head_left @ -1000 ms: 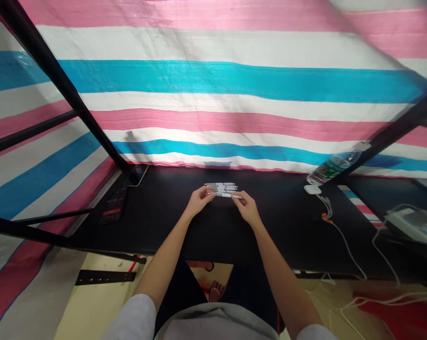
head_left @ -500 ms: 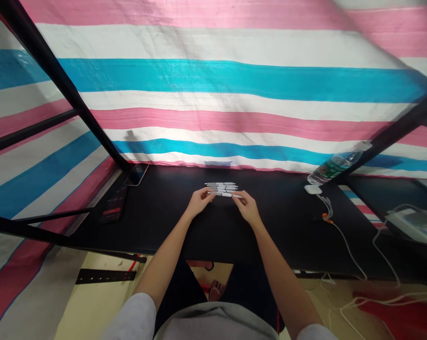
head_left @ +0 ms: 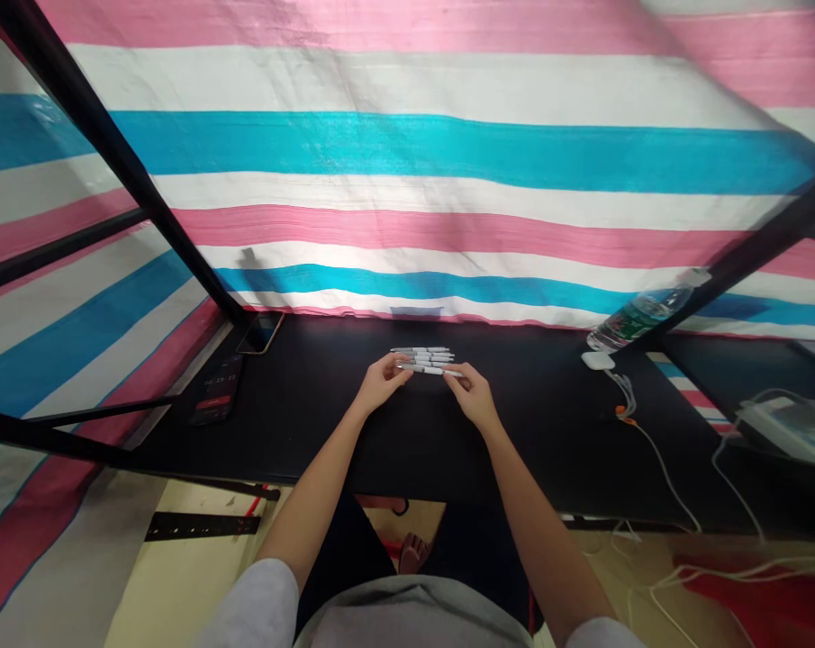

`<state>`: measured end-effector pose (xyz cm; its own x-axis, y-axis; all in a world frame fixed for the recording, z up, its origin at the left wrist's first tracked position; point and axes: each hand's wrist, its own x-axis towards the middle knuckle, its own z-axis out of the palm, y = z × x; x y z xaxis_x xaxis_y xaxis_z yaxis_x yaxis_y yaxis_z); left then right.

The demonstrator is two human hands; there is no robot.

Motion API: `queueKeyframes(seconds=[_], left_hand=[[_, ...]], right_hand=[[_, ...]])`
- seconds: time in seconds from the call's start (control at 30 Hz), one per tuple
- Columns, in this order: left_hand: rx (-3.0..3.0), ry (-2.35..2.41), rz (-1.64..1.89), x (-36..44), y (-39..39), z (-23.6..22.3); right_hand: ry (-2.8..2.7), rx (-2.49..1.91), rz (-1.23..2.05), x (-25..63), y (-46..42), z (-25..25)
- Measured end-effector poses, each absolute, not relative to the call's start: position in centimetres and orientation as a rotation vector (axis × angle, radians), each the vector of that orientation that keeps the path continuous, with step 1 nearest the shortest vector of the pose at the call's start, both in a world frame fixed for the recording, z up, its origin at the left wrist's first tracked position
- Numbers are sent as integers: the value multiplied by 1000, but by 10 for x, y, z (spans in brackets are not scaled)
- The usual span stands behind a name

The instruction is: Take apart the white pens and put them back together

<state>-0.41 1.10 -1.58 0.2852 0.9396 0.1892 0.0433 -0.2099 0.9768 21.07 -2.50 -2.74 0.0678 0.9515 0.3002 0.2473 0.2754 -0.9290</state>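
Several white pens lie side by side, parallel to the far edge of the black table. The nearest pen spans the gap between my two hands. At its left end, my left hand has thumb and index finger closed about the pen, with the fingertip close to the ends of the other pens. My right hand pinches the right end of the same pen between thumb and fingers. Parts of both ends are covered by my fingers.
Two phones, one dark with a timer and one behind it, lie at the left. To the right are a water bottle, a white charger and cables. Black frame posts and striped sheeting surround the table.
Both hands keep nearly the same place. The left end of the nearest pen shows more between my left fingers, and the pen looks slightly more tilted.
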Motion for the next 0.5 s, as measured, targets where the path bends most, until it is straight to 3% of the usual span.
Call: queueKeyframes(seconds=[0.5], left_hand=[[1528,961,1091,-4,10,-13]], right_hand=[[-1425,-1182,784,210,-26,-26]])
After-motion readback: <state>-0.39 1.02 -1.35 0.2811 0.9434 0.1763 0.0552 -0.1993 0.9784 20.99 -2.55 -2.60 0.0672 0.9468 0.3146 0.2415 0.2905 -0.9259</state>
